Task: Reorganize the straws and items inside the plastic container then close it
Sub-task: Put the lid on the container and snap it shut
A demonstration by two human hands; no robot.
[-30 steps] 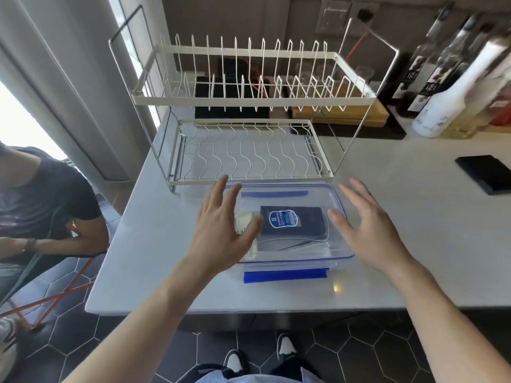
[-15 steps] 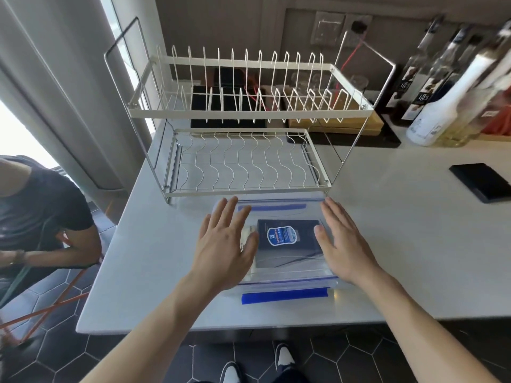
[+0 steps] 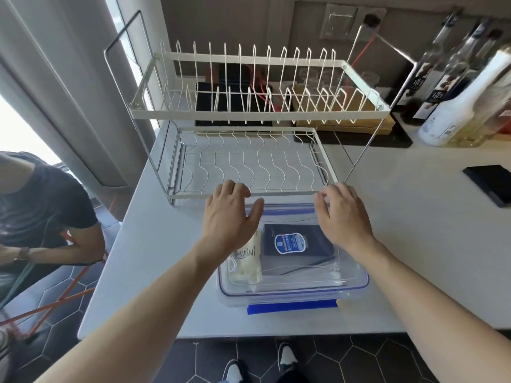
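- The plastic container (image 3: 293, 283) sits on the white bench (image 3: 401, 244), near its front edge, just in front of the wire dish rack (image 3: 249, 150).
- A clear lid with a blue seal line covers the container; a blue clip flap (image 3: 293, 306) sticks out flat along the near side, and another blue flap (image 3: 287, 210) shows at the far side.
- Through the lid, a dark blue packet (image 3: 293, 241) with a light blue label lies in the middle, and a cream pouch (image 3: 247, 261) with printed letters lies at its left.
- The left hand (image 3: 229, 217) is over the far left corner of the container, fingers bent down at the far edge, thumb spread toward the middle.
- The right hand (image 3: 343, 217) is over the far right corner, fingers curled downward at the far edge.
- Whether either hand actually grips the lid or the far flap, I cannot tell.
- On the bench to the right lies a flat black object (image 3: 492, 183); bottles (image 3: 456, 106) stand at the back right.
- A seated person in a dark shirt (image 3: 41, 205) is at the left, beside the bench.
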